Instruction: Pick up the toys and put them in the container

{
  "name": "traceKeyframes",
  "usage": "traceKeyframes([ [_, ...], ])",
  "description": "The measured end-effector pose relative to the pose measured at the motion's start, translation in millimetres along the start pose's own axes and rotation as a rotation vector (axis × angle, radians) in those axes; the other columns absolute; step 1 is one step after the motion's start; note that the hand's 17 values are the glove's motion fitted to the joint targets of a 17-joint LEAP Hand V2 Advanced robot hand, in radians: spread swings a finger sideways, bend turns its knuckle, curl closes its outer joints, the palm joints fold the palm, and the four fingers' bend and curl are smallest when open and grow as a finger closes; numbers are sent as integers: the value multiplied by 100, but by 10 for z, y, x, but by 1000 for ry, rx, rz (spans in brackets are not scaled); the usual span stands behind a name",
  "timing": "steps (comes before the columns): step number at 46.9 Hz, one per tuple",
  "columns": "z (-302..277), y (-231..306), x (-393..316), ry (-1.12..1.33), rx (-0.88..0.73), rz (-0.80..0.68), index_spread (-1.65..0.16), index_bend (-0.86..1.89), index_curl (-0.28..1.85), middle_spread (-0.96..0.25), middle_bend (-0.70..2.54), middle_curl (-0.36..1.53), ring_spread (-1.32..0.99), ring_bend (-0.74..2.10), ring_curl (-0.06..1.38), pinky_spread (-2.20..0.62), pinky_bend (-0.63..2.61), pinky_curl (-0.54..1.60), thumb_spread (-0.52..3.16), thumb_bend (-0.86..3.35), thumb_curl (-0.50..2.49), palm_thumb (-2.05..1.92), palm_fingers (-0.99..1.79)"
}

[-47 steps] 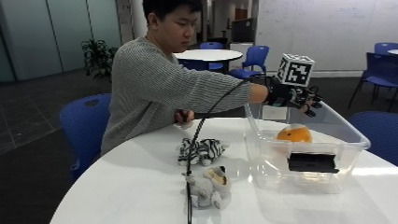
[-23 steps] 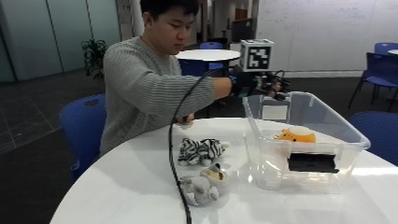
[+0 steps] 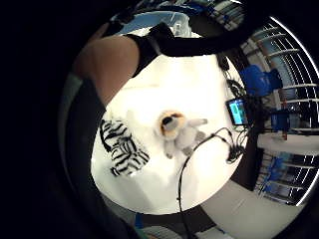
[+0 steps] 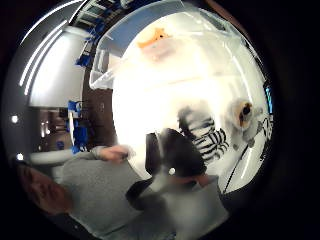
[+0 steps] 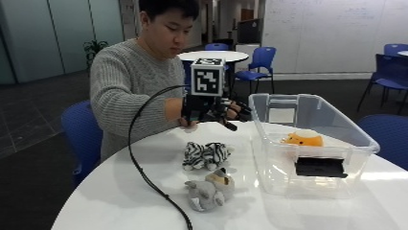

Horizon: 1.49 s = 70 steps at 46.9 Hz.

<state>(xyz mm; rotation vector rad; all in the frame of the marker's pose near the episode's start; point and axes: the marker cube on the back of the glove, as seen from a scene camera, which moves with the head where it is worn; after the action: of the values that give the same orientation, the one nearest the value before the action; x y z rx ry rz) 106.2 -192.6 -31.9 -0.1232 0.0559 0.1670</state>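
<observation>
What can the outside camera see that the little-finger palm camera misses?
Only the outside view shows the clear container, the orange toy inside it and the gloved right hand above the table. Only the palm view shows a small lit screen beyond the table edge. Both show the zebra toy and grey plush toy on the white table.

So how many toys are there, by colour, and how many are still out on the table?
Striped black-and-white: 1, the zebra, on the table.
Grey: 1, the grey toy, on the table.
Orange: 1, the orange toy, in the container.
Total: 3 toys, 2 still out.
</observation>
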Motion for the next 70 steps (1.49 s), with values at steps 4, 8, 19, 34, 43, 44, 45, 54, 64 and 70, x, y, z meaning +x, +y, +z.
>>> traceKeyframes([
  [4,286,117,-45,57,-12,-13,-36,15,27,-17,16,32,-14,37,38,5,98,32,131,-1,35,1,-8],
  [8,644,238,-75,105,-34,1,-36,16,28,-17,16,32,-15,38,38,5,97,32,132,-1,34,2,-7],
  [19,1369,411,-95,28,-175,27,-36,13,28,-17,16,31,-16,40,38,3,102,34,133,0,34,6,-5],
  [34,1531,391,-136,73,-120,41,-37,6,19,-14,10,22,-25,89,50,-16,141,43,137,4,37,22,2],
  [43,1530,281,-130,40,5,72,-38,9,12,-18,31,27,-34,113,51,-35,149,41,144,10,40,35,56],
  [44,1529,269,-130,35,18,74,-38,9,12,-20,36,29,-35,113,52,-36,147,40,143,11,42,38,61],
  [45,1530,258,-132,31,28,75,-38,8,12,-20,36,29,-36,114,52,-36,147,40,143,11,42,39,61],
  [54,1522,203,-150,22,72,58,-38,19,15,-25,53,39,-39,118,55,-40,131,39,113,15,58,61,83],
  [64,1209,145,-183,-5,78,22,-39,27,21,-28,58,46,-40,114,56,-41,120,39,90,13,70,66,91],
  [70,439,-61,-188,39,182,-79,-40,27,24,-29,59,50,-41,113,56,-42,117,40,79,11,76,66,91],
])
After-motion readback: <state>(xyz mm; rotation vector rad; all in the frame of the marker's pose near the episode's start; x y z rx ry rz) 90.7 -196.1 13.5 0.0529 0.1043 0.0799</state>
